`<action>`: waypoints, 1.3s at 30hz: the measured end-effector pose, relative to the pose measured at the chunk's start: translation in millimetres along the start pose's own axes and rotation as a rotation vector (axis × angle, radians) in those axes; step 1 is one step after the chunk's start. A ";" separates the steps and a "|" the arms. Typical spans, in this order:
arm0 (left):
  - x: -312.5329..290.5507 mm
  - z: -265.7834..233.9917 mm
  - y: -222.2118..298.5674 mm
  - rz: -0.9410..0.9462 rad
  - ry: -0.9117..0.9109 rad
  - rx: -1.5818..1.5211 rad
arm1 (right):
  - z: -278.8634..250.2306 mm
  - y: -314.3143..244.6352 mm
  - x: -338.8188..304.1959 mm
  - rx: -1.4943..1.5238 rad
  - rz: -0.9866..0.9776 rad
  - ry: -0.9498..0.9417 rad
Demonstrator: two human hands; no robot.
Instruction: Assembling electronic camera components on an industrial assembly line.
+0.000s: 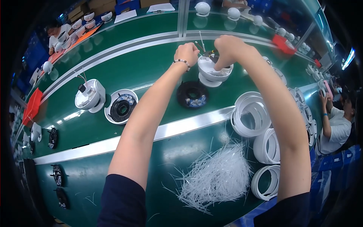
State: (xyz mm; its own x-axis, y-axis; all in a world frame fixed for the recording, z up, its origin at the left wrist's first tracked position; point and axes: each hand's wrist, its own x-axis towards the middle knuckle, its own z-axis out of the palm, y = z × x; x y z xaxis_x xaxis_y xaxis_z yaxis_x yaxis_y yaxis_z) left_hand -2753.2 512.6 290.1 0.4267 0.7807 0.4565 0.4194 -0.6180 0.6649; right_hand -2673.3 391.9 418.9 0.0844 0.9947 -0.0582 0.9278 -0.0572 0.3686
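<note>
While left hand (186,53) curls, right hand (229,50) arches

Upright, open-topped white housing (211,76)

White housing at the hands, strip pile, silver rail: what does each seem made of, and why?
White housing: probably hard plastic, smooth, with soft highlights.
Strip pile: likely plastic; the thin strands look glossy and translucent.
Silver rail: probably satin metal, given its bright sheen; coating possible.
</note>
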 end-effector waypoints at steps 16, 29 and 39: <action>4.6 30.0 22.3 -0.017 0.078 0.054 | 22.4 30.0 -2.5 0.041 -0.082 0.045; -96.4 -32.5 39.6 0.138 -0.608 0.024 | -69.0 65.1 -113.5 0.434 0.080 0.411; -111.8 41.5 10.6 -0.489 -0.277 -0.129 | -68.2 45.4 -172.9 0.404 -0.384 0.611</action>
State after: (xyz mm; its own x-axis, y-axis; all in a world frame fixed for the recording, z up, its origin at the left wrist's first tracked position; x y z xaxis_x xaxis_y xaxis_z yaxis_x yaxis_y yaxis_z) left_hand -2763.2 414.9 221.7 0.4087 0.9090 -0.0819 0.5271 -0.1618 0.8342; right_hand -2670.5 223.2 509.0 -0.3696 0.8156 0.4451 0.9207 0.3861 0.0572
